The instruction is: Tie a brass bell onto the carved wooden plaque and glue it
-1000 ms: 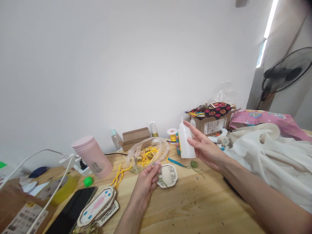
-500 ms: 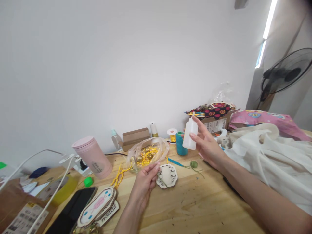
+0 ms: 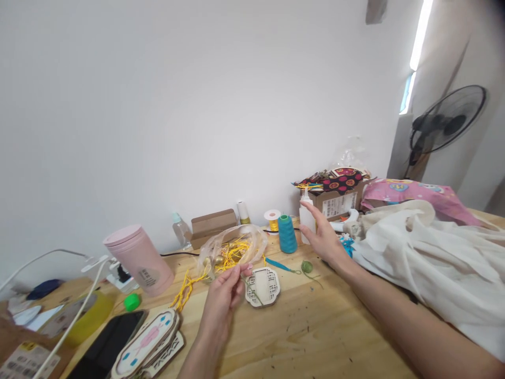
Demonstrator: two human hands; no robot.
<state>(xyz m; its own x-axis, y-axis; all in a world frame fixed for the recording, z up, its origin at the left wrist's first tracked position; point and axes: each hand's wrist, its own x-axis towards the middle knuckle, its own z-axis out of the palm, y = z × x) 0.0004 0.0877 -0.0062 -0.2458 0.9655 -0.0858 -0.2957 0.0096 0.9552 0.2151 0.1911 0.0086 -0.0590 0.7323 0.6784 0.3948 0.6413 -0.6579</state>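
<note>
My right hand (image 3: pixel 326 238) is around a white squeeze bottle (image 3: pixel 306 217), thumb on its near side and fingers behind its upper part. The bottle is upright at the back of the table, beside a teal thread cone (image 3: pixel 287 235). My left hand (image 3: pixel 225 295) is closed in a pinch on a thin green cord (image 3: pixel 253 295). That cord runs over the left side of a small wooden fretwork plaque (image 3: pixel 262 287), which lies flat on the table. Further right lies a small ball of green cord (image 3: pixel 306 267), near a teal strip (image 3: pixel 279 264).
A plastic bag of yellow cords (image 3: pixel 236 253) lies behind my left hand. At left are a pink tumbler (image 3: pixel 142 263), a green cap (image 3: pixel 132 301), a phone (image 3: pixel 108 342) and stacked plaques (image 3: pixel 147 342). White cloth (image 3: pixel 410 252) and a cardboard box (image 3: pixel 339 205) occupy the right.
My right hand has lowered the squeeze bottle from mid-air to the table's back, just right of the thread cone. My left hand keeps its pinch by the plaque. The view has shifted slightly right.
</note>
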